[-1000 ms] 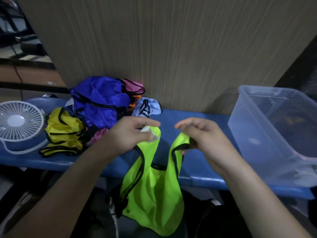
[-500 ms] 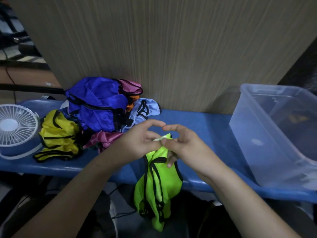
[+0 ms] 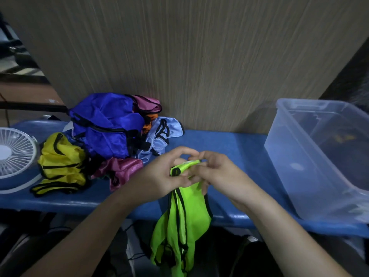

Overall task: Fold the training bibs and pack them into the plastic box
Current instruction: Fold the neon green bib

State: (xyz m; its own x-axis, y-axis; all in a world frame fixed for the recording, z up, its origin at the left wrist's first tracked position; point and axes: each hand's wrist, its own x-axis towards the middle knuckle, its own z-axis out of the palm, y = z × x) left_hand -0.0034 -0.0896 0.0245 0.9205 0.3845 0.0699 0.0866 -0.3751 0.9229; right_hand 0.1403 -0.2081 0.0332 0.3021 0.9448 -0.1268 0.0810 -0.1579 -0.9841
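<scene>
**Green bib held by its straps, box to the right**

The green bib (image 3: 185,220) is pinched at its paired shoulder straps by the left hand (image 3: 159,176) and right hand (image 3: 217,172), its long axis hanging down past the bench's (image 3: 229,144) front edge. One box (image 3: 323,156) stands at the right end, nearer the right hand. A pile (image 3: 107,136) of at least five bibs lies left.

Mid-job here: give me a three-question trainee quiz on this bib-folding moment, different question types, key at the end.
1. True or false: the green bib lies flat on the blue bench.
2. Which hand pinches the bib's straps: A left hand, B right hand, C both?
3. Fill in: the plastic box stands at the bench's ___ end.

Key: 1 false, it hangs from the hands in front of the bench edge. 2 C. 3 right.
</scene>
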